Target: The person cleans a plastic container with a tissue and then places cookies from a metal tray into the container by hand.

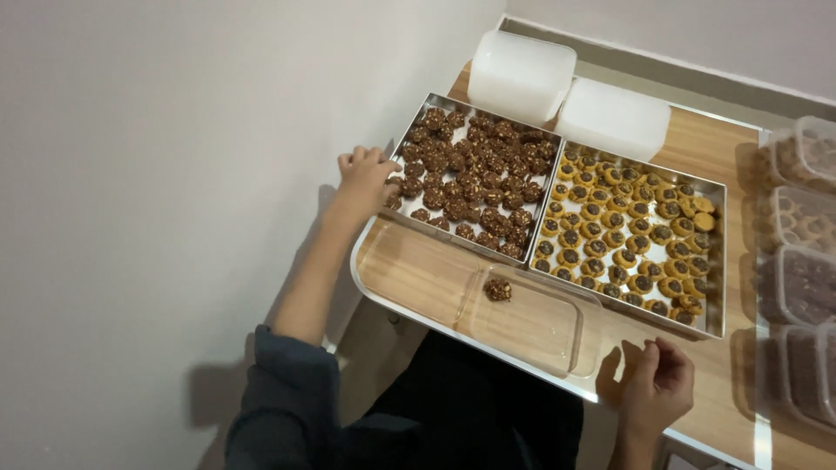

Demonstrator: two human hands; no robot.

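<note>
My left hand [366,177] reaches to the left edge of a metal tray [409,130] filled with dark brown cookies [475,174]; its fingers curl among the cookies at the tray's edge, and I cannot tell whether it grips one. A second metal tray [716,261] to the right holds golden cookies with dark centres [623,231]. In front lies a clear plastic box [549,326] with one dark cookie [498,290] inside. My right hand [655,389] rests at the table's near edge beside the clear box, fingers loosely curled, holding nothing.
Two white translucent lidded containers [521,77] [615,117] stand behind the trays. Several clear boxes packed with cookies [801,287] are stacked along the right edge. The wooden table [409,270] has a rounded metal-trimmed near edge; a plain wall lies to the left.
</note>
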